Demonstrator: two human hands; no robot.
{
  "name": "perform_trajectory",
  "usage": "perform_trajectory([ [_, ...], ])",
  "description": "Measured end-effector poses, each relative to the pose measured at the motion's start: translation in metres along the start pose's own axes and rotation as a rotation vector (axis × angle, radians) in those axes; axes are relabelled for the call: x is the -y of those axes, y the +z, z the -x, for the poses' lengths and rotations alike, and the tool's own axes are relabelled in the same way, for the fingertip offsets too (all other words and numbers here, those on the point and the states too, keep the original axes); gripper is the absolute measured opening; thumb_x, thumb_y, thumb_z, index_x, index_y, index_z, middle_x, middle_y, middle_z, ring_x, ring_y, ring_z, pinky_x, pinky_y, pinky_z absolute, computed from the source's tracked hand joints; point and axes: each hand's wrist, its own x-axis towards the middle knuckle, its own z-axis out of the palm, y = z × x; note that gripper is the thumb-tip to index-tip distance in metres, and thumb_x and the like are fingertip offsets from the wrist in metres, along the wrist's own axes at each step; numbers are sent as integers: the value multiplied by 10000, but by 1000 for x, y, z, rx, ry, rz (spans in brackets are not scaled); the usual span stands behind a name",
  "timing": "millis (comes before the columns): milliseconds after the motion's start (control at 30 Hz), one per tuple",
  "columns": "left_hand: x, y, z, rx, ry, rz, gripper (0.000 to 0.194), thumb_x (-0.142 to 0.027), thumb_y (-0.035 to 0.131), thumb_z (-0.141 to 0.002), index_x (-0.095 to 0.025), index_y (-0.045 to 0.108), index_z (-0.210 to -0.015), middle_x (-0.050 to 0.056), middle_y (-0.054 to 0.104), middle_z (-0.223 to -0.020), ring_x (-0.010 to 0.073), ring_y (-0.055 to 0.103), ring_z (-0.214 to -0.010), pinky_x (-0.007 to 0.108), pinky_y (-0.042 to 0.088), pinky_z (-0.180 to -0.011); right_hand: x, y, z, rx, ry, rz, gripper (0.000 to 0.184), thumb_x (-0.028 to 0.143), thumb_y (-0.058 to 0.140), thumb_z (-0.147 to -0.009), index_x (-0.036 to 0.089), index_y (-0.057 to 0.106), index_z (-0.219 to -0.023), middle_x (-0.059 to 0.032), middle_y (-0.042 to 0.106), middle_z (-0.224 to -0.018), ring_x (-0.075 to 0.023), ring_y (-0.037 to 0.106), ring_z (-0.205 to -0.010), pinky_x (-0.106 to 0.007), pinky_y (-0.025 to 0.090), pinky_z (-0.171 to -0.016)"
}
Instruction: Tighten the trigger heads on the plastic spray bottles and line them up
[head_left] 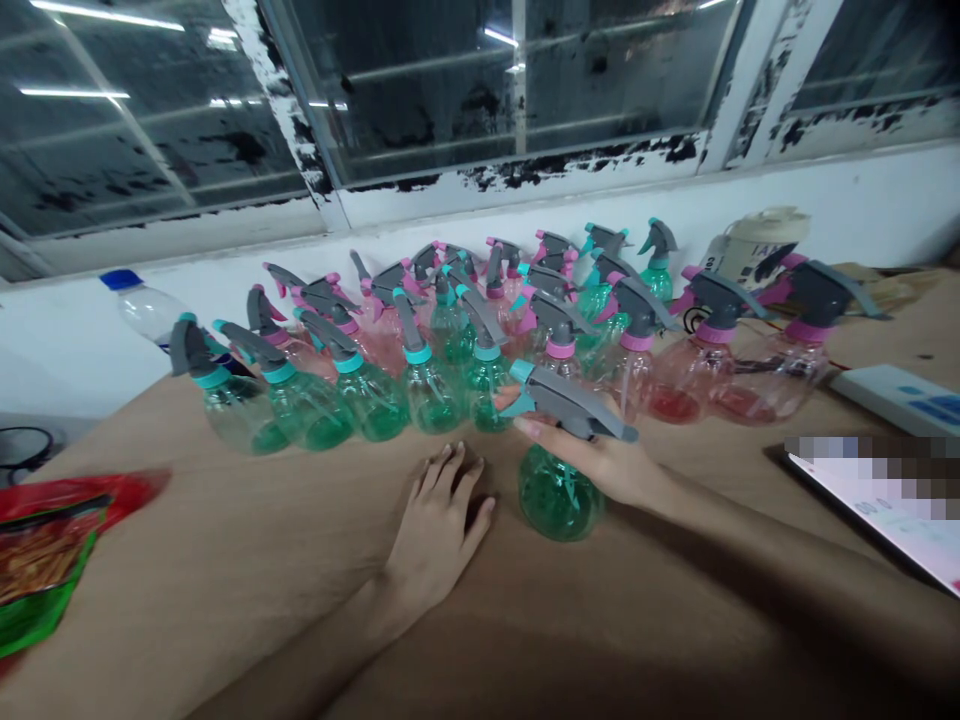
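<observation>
Head view: my right hand (pixel 611 460) is wrapped around the neck of a green spray bottle (pixel 561 495), upright on the near middle of the tabletop (pixel 300 560), its nozzle pointing left. My left hand (pixel 435 540) lies empty just left of it, palm down, fingers slightly spread. Beyond stand rows of spray bottles (pixel 375 400) (green and pink ones), with a phone (pixel 877 510) to the right.

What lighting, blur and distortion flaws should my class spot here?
Head view: white tube-light reflections streak the dark glass window panes; head view: a soft shadow lies under the bare right forearm on the brown wooden table; head view: the shiny red-and-green plastic packet looks smeared; head view: outer spray bottles lean outward, likely wide-angle distortion.
</observation>
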Motion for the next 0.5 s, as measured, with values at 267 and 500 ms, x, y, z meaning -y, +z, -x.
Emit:
perform_trajectory([
  [267, 0, -2, 0, 13, -9, 3, 365, -307, 427, -911, -145, 503, -1229, 130, 462, -1335, 283, 368, -1262, 479, 313, -1026, -1, 0, -1, 36, -4, -29, 281, 292, 558, -828, 254, 609, -1103, -10, 693, -869, -151, 642, -782, -312, 504, -746],
  [500, 0, -1, -1, 2, 0, 6, 372, -313, 428, -907, -143, 502, -1230, 132, 463, -1331, 289, 371, -1258, 486, 313, -1025, -5, 0, -3, -6, -21, 51, 186, 352, 592, -803, 222, 624, -931, -20, 671, -886, -157, 627, -791, -317, 495, -750],
])
